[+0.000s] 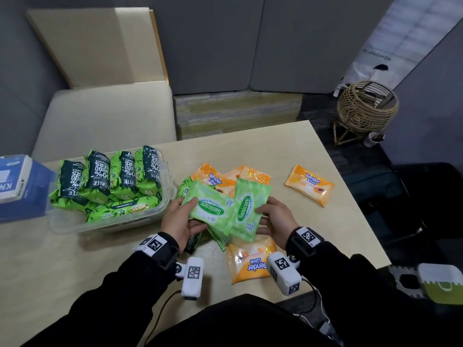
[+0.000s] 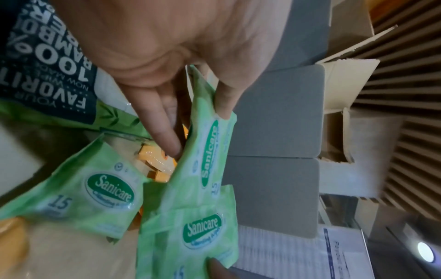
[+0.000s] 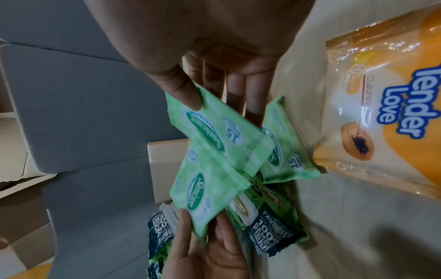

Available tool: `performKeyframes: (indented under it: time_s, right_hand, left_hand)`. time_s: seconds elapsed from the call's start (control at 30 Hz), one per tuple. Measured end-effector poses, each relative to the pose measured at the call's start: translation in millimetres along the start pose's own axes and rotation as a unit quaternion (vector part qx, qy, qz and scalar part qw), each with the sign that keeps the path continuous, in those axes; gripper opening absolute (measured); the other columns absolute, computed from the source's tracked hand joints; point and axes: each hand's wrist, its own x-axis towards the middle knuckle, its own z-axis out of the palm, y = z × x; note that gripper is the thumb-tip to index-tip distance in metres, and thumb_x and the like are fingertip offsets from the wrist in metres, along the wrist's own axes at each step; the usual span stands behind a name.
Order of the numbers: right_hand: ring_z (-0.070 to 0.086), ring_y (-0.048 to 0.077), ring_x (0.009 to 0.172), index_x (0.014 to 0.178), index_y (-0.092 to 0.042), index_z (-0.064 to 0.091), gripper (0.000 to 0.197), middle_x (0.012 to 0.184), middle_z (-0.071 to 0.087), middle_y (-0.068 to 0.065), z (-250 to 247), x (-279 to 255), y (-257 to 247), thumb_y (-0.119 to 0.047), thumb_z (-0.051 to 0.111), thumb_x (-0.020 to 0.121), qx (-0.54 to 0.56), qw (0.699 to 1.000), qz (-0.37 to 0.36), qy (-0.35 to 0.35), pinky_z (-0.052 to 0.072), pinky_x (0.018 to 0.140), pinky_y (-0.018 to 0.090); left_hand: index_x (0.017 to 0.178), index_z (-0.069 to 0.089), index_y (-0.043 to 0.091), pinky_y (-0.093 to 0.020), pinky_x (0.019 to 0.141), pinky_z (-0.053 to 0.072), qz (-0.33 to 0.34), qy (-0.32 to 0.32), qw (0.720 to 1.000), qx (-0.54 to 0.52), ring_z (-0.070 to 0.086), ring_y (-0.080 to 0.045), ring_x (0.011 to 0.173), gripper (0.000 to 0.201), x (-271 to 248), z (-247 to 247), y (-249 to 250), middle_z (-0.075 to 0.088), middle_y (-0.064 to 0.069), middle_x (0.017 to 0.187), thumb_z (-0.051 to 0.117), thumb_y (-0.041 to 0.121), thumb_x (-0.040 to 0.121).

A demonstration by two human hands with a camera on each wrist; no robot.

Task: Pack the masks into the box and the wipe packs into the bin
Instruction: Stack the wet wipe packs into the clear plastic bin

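My left hand (image 1: 194, 214) pinches a light green Sanicare wipe pack (image 1: 208, 209) by its left end, thumb on top (image 2: 224, 105). My right hand (image 1: 260, 220) pinches a second Sanicare pack (image 1: 250, 211) by its right end; the two packs overlap above the table. A third Sanicare pack (image 3: 286, 151) lies underneath on the table. The clear plastic bin (image 1: 100, 226) at the left holds several dark green bamboo wipe packs (image 1: 110, 181). Orange Tender Love packs lie behind my hands (image 1: 220, 177), at the right (image 1: 309, 185) and by my right wrist (image 1: 250, 261). A blue mask box (image 1: 22, 186) stands far left.
One dark green pack (image 1: 193, 242) lies under my left hand. The table's right edge (image 1: 350, 196) runs diagonally close to the orange pack. A beige seat (image 1: 107, 116) sits behind the table, and a rattan basket (image 1: 367, 106) stands on the floor at the far right.
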Motion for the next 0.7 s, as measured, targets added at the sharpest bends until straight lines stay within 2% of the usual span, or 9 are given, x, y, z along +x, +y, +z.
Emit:
performKeyframes:
  time_s: [0.1,0.17,0.23,0.3,0.4,0.5,0.6,0.7]
  right_hand:
    - [0.077,0.038,0.093,0.119,-0.006,0.064,0.033,0.109,0.078,0.017,4,0,-2,0.008,0.047,0.095,0.005,1.0,0.003,-0.017,0.061,0.084,0.059]
    - [0.076,0.036,0.087,0.116,-0.007,0.064,0.027,0.103,0.079,0.015,5,2,-4,0.004,0.05,0.096,0.005,1.0,0.003,-0.013,0.06,0.086,0.06]
    - [0.076,0.029,0.078,0.117,-0.008,0.064,0.025,0.097,0.079,0.011,5,3,-7,0.0,0.052,0.097,-0.002,1.0,-0.003,-0.004,0.062,0.078,0.052]
    - [0.074,0.024,0.071,0.12,-0.008,0.065,0.024,0.092,0.078,0.008,4,4,-10,-0.005,0.054,0.098,-0.014,1.0,-0.006,0.003,0.063,0.067,0.042]
    - [0.074,0.025,0.073,0.118,-0.007,0.069,0.021,0.091,0.078,0.008,3,5,-11,-0.012,0.059,0.1,-0.021,1.0,0.0,-0.001,0.063,0.063,0.038]
    - [0.076,0.029,0.081,0.119,-0.007,0.071,0.022,0.097,0.079,0.011,3,6,-12,-0.013,0.057,0.101,-0.02,1.0,0.003,-0.011,0.064,0.068,0.044]
    - [0.076,0.027,0.077,0.121,-0.007,0.07,0.025,0.095,0.079,0.01,2,7,-14,-0.01,0.054,0.102,-0.012,1.0,0.002,-0.007,0.063,0.059,0.039]
    - [0.077,0.029,0.081,0.124,-0.007,0.069,0.026,0.1,0.079,0.012,1,10,-17,-0.016,0.056,0.103,-0.008,1.0,0.003,-0.01,0.064,0.064,0.042]
  left_hand:
    - [0.137,0.057,0.015,-0.041,0.068,0.063,0.002,0.013,1.0,-0.022,0.076,-0.031,0.091,0.048,5,2,-2,0.073,-0.014,0.121,0.075,0.016,0.093]
    - [0.134,0.061,0.017,-0.034,0.062,0.058,0.036,0.033,0.998,0.036,0.074,-0.027,0.084,0.056,9,3,-1,0.075,-0.011,0.116,0.084,0.018,0.083]
    - [0.124,0.067,0.018,-0.029,0.06,0.053,0.073,0.05,0.991,0.096,0.072,-0.022,0.077,0.053,11,5,4,0.077,-0.007,0.106,0.09,0.021,0.076]
    - [0.11,0.073,0.016,-0.026,0.061,0.05,0.093,0.044,0.989,0.109,0.071,-0.015,0.073,0.041,13,8,11,0.079,-0.003,0.096,0.091,0.018,0.074]
    - [0.094,0.077,0.011,-0.024,0.058,0.047,0.125,0.022,0.985,0.12,0.065,-0.01,0.058,0.021,12,15,18,0.079,-0.004,0.084,0.089,0.016,0.077]
    - [0.092,0.078,0.009,-0.024,0.057,0.054,0.143,-0.009,0.982,0.121,0.075,-0.018,0.068,0.01,12,24,24,0.08,-0.008,0.085,0.083,0.011,0.083]
    - [0.092,0.08,0.012,-0.034,0.074,0.062,0.156,0.014,0.98,0.124,0.078,-0.026,0.086,0.007,15,32,31,0.081,-0.005,0.088,0.081,0.018,0.087]
    - [0.096,0.078,0.007,-0.038,0.083,0.06,0.124,0.015,0.989,0.084,0.076,-0.029,0.091,0.012,19,36,34,0.08,-0.007,0.09,0.074,0.018,0.093]
